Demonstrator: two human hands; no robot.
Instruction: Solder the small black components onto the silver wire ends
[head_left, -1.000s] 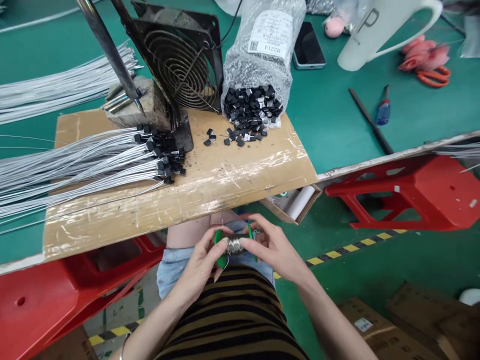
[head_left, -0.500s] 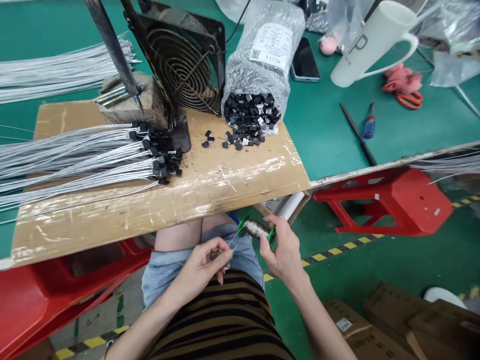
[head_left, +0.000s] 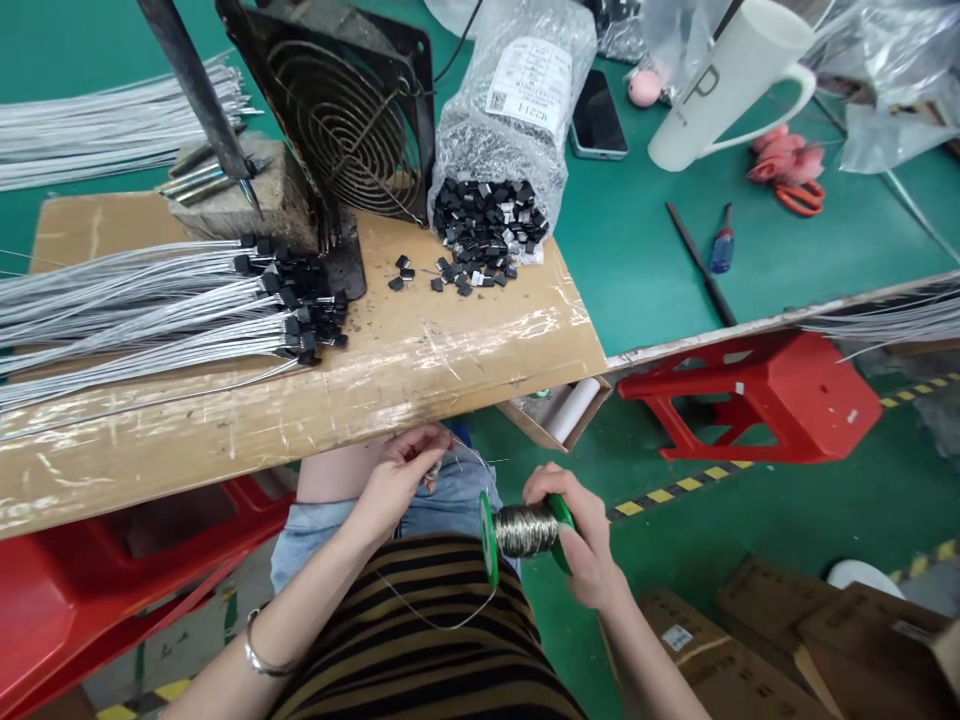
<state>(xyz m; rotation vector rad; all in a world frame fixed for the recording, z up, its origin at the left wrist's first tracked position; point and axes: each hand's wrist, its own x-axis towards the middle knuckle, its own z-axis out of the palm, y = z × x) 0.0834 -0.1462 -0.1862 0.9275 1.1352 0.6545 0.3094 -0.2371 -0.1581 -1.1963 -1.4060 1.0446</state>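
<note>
My right hand [head_left: 581, 535] is closed round a green spool of silvery solder wire [head_left: 523, 528], held over my lap. My left hand [head_left: 401, 470] pinches the wire's loose end just under the cardboard-covered bench edge [head_left: 450, 385]. A thin strand [head_left: 442, 615] loops down from the spool across my striped shirt. On the bench lie bundles of grey wires tipped with black parts [head_left: 172, 310] and a plastic bag spilling small black parts [head_left: 487, 215].
A soldering iron on a stand [head_left: 199, 95] and a black fan [head_left: 337, 100] stand at the back. A white jug [head_left: 720, 80], phone [head_left: 596, 115], screwdriver [head_left: 721, 245] and pink scissors [head_left: 787, 175] lie to the right. Red stools [head_left: 757, 400] and cardboard boxes [head_left: 810, 630] sit below.
My right hand carried the spool down and toward my lap. My left hand rose to the bench edge with the wire end, drawing out a longer loop.
</note>
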